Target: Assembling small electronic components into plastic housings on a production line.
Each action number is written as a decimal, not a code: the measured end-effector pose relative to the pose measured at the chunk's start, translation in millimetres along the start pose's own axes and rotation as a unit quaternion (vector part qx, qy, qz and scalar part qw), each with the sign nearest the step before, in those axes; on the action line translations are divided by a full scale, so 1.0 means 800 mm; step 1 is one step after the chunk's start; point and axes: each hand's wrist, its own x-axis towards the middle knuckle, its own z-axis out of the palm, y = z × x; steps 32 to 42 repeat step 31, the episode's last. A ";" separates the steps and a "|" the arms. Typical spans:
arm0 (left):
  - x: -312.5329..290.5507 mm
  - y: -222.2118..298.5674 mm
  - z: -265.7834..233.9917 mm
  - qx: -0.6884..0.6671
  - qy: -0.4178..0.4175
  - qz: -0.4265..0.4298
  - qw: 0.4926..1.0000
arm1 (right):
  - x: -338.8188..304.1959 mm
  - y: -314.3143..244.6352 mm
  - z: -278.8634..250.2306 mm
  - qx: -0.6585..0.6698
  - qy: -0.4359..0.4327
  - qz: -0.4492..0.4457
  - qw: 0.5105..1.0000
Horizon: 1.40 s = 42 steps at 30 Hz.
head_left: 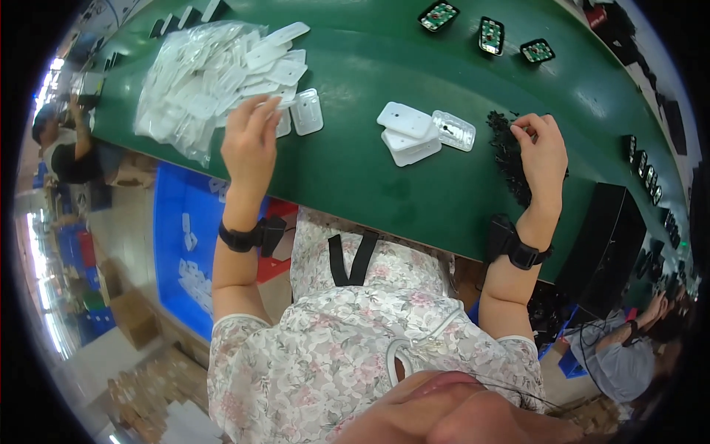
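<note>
My left hand is at the near edge of a heap of white plastic covers, some in a clear bag. Its fingers are bent but apart, with nothing visible in them. A single white cover lies flat just right of those fingertips. My right hand hovers at a pile of small black parts, thumb and forefinger pinched together. Whatever is between those fingertips is too small to make out. Between my hands lies a small stack of white covers, with a shiny, hollow-side-up cover against its right side.
Three black housings with green circuit boards, one of them a housing, sit at the far side of the green table. A blue bin with white pieces stands below on the left. A black box is at the right edge. Other people sit both sides.
</note>
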 end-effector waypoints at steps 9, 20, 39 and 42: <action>0.070 0.088 0.013 -0.340 0.078 -0.095 0.932 | -0.004 -0.029 0.000 0.441 -0.028 0.054 0.895; 0.075 0.193 0.077 -0.376 -0.085 0.124 0.914 | -0.030 -0.075 -0.004 0.622 -0.056 0.052 0.779; 0.058 0.192 0.076 -0.468 -0.151 0.009 0.871 | -0.038 -0.068 0.003 0.484 -0.013 -0.012 0.875; 0.058 0.192 0.076 -0.468 -0.151 0.009 0.871 | -0.038 -0.068 0.003 0.484 -0.013 -0.012 0.875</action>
